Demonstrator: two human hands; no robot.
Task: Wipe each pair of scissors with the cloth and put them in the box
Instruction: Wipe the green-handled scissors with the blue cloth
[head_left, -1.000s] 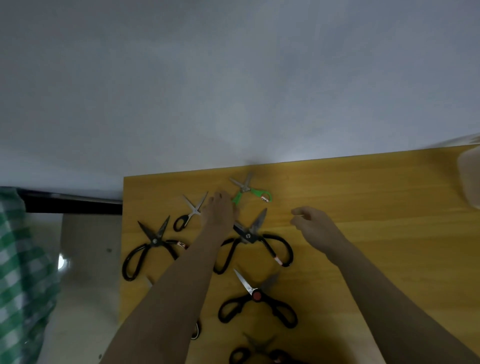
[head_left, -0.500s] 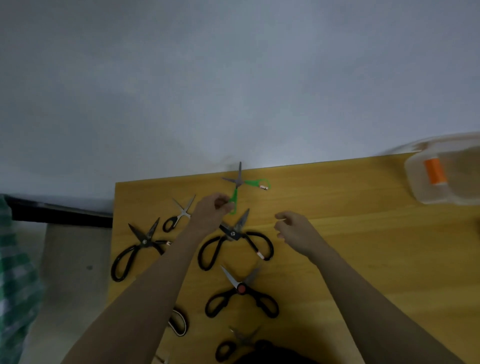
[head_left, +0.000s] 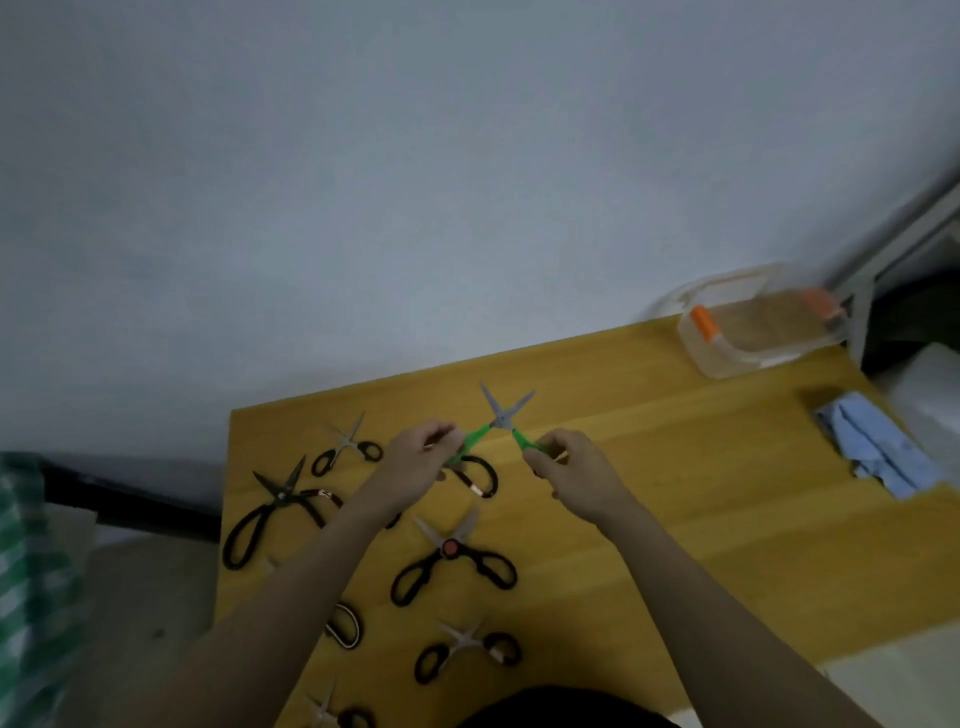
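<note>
Currently the green-handled scissors (head_left: 501, 423) are held up over the far middle of the wooden table (head_left: 675, 467), blades spread in a V and pointing away. Left hand (head_left: 418, 460) pinches the left green handle; right hand (head_left: 569, 460) pinches the right one, fingers curled round it. Both forearms reach in from the near edge.

Below the left hand lies a black-handled pair (head_left: 480, 475), mostly hidden by it. Small black-handled scissors (head_left: 347, 449) lie far left, near the table's back edge. Large black scissors (head_left: 275, 512) lie at the left edge, blades open. Red-pivot scissors (head_left: 451, 553) lie at the centre, just nearer than the hands, blades open. Another small black pair (head_left: 467, 649) lies nearer still. One more pair (head_left: 332, 712) is cut off at the near edge, blurred.

Clear plastic box (head_left: 753, 325) with orange latches stands at the far right corner of the table, well apart from the hands. Blue cloth (head_left: 878, 449) lies crumpled at the right edge, nearer than the box.

Green checked fabric (head_left: 26, 597) shows at the left margin, off the table.
</note>
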